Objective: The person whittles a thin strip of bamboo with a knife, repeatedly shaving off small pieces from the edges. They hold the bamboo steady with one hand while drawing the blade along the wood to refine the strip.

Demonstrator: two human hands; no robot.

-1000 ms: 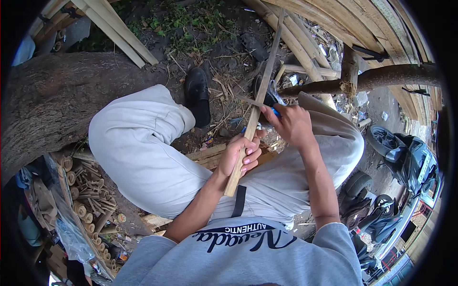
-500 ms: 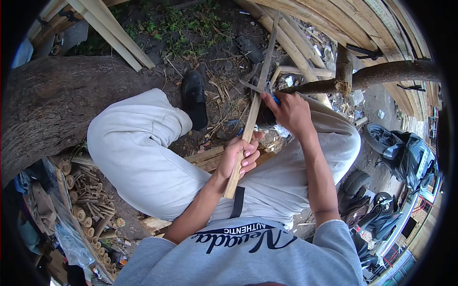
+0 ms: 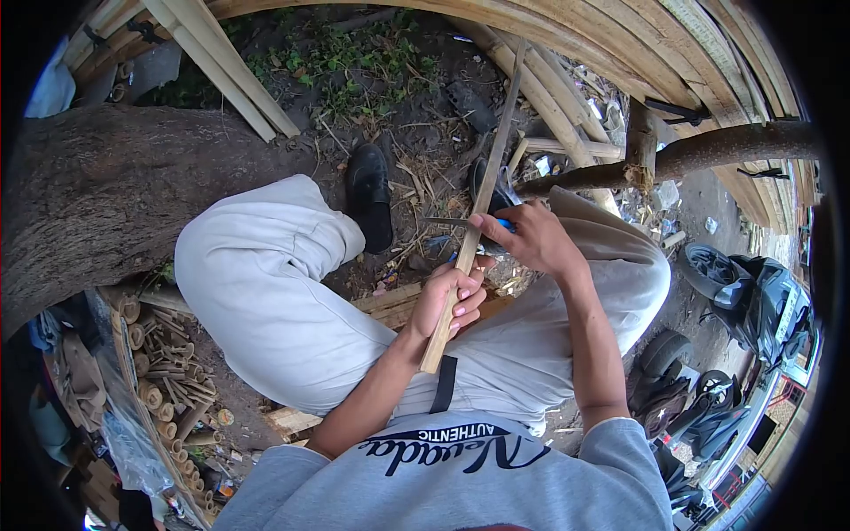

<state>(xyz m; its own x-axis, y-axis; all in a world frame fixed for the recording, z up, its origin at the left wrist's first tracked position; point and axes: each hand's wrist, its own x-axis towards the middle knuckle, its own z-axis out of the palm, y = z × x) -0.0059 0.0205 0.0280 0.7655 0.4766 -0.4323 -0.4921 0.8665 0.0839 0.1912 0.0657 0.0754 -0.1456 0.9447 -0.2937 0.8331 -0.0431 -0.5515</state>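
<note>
A long bamboo strip [image 3: 468, 248] slants from my lap up and to the right, away from me. My left hand [image 3: 450, 303] is wrapped round its lower part, with the near end sticking out below the fist. Higher up, my right hand [image 3: 537, 237] is closed on a knife [image 3: 447, 220] with a blue handle, mostly hidden by the fingers. The blade lies across the strip and points left. My right thumb rests on or right beside the strip.
A thick tree trunk [image 3: 115, 195] lies at the left, above stacked bamboo pieces [image 3: 168, 367]. Bamboo slats [image 3: 620, 53] lean at the upper right, near a branch [image 3: 717, 150]. A motorbike [image 3: 761, 296] stands at the right. Shavings litter the ground between my shoes [image 3: 368, 186].
My right hand and the knife have moved down the strip, toward my left hand. The blade has swung to lie nearly level. My left hand keeps its hold.
</note>
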